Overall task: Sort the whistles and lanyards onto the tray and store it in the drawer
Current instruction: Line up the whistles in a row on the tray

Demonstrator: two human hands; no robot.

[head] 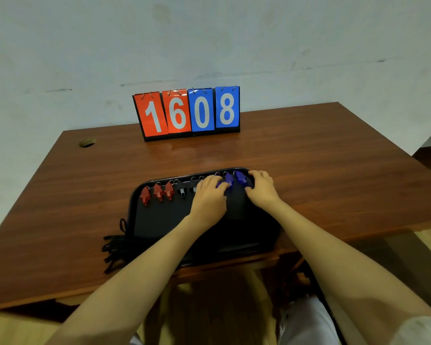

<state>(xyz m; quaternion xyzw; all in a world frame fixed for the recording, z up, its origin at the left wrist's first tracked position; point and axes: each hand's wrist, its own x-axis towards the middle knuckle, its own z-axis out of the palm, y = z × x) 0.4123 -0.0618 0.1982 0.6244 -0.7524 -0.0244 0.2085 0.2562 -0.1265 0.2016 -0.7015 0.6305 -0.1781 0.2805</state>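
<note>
Reaching over the black tray (159, 220) on the brown surface (60, 195), we rest our left hand (208, 201) on a blue whistle (228, 181), fingers curled over it, while our right hand (263, 189) curls around another blue whistle (240, 176) at the tray's far right corner. Three red whistles (157, 191) and black whistles (182, 191) line the far edge. Black lanyards (117, 245) lie bunched just beside the tray's near left corner. A flip scoreboard (188, 113) stands well behind.

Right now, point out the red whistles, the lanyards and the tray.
red whistles (157, 192): head view, body of the middle one.
lanyards (115, 247): head view, middle of the black bundle.
tray (159, 220): head view, bare floor.
</note>
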